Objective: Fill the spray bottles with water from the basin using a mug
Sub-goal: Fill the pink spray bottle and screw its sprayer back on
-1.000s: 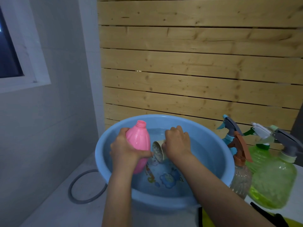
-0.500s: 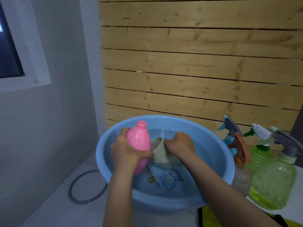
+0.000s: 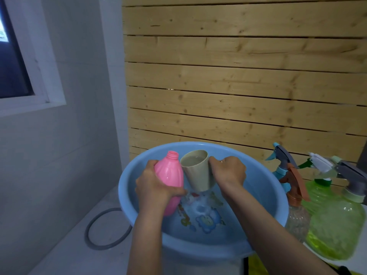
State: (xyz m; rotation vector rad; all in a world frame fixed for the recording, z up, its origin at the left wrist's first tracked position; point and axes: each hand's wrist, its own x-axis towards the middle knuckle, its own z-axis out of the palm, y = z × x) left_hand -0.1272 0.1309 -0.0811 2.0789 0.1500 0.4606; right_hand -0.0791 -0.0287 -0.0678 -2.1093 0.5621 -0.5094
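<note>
while your left hand (image 3: pixel 155 189) is closed around the belly of the pink bottle (image 3: pixel 168 175) and holds it leaning over the blue basin (image 3: pixel 258 187), your right hand (image 3: pixel 228 172) grips the beige mug (image 3: pixel 197 173) from its far side, right beside the bottle's open neck. the mug looks full almost to the rim and hangs above the water, with drops falling from its bottom. the pour seems to be the next step, and here is the risk: the neck is narrow and the mug's mouth is wide, so if you tip it quickly, the water will run down the outside of the bottle and over your fingers. the bottle is smooth and probably wet, so it may slip in your grip when it becomes heavier. please hold both above the basin, because a spill to the right would reach the green spray bottles (image 3: pixel 335 231) and the clear one (image 3: pixel 297 219), which stand just beside the basin.
</note>
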